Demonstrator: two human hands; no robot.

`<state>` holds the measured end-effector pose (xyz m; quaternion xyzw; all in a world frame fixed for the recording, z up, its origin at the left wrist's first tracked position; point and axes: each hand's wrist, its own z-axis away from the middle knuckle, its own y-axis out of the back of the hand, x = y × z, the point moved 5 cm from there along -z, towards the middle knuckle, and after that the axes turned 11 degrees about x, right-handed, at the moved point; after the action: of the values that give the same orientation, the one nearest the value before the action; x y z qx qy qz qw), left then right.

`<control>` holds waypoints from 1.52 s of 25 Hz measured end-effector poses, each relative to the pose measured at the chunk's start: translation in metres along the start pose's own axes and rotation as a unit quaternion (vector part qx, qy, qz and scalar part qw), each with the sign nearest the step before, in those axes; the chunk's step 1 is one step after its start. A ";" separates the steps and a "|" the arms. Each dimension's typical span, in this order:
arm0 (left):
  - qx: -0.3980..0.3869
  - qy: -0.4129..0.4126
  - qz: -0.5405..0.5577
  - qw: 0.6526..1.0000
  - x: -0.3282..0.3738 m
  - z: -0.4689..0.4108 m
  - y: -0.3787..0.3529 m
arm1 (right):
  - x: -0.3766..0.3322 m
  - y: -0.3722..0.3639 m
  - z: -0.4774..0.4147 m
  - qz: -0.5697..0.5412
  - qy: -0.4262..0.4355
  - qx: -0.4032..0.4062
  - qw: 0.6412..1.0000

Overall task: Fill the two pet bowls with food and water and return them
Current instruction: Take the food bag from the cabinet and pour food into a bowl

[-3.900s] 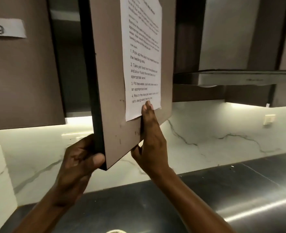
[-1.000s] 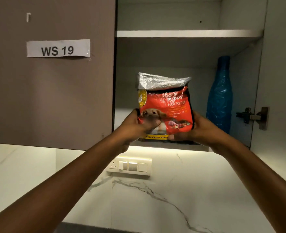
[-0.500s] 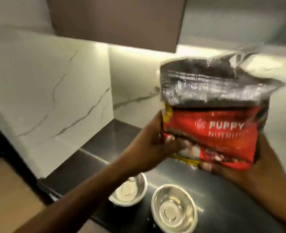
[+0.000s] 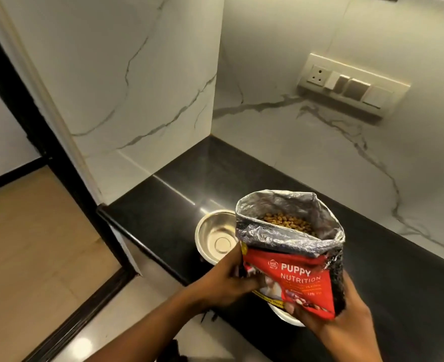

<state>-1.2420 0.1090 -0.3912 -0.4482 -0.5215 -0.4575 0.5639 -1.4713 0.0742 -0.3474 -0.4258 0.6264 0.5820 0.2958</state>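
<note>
A red pet food bag (image 4: pixel 296 280) with a silver foil top is held upright above the counter, its mouth open and brown kibble showing inside. My left hand (image 4: pixel 226 282) grips its lower left side and my right hand (image 4: pixel 338 314) holds its lower right corner from beneath. An empty steel bowl (image 4: pixel 214 237) stands on the black counter (image 4: pixel 179 189) just left of the bag. A second bowl (image 4: pixel 290 316) is mostly hidden under the bag and my right hand; only a pale rim shows.
The counter ends in a corner of white marble walls. A switch and socket panel (image 4: pixel 351 86) is on the back wall at upper right. The counter's front edge runs diagonally, with tiled floor (image 4: pixel 27 257) and a dark door frame to the left.
I took the bag out of the upper cabinet and brought it down over the counter. My view dropped to the bowls, and the bag's open top now faces me.
</note>
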 end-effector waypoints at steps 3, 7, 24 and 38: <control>-0.007 0.016 0.052 0.999 -0.013 -0.002 -0.009 | -0.006 0.003 -0.004 0.018 0.014 0.002 1.000; -0.002 0.079 0.187 0.979 -0.036 -0.007 -0.031 | -0.016 0.012 -0.005 0.085 0.068 -0.006 0.994; -0.015 0.198 0.440 0.876 -0.079 -0.024 -0.082 | -0.007 0.020 -0.006 0.228 0.186 -0.043 0.955; 0.024 0.276 0.464 0.841 -0.081 0.001 -0.091 | -0.021 0.022 -0.004 0.273 0.187 -0.054 0.942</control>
<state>-1.3349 0.0972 -0.4691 -0.4787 -0.0862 -0.2346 0.8417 -1.4807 0.0732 -0.3179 -0.3548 0.7306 0.5829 -0.0206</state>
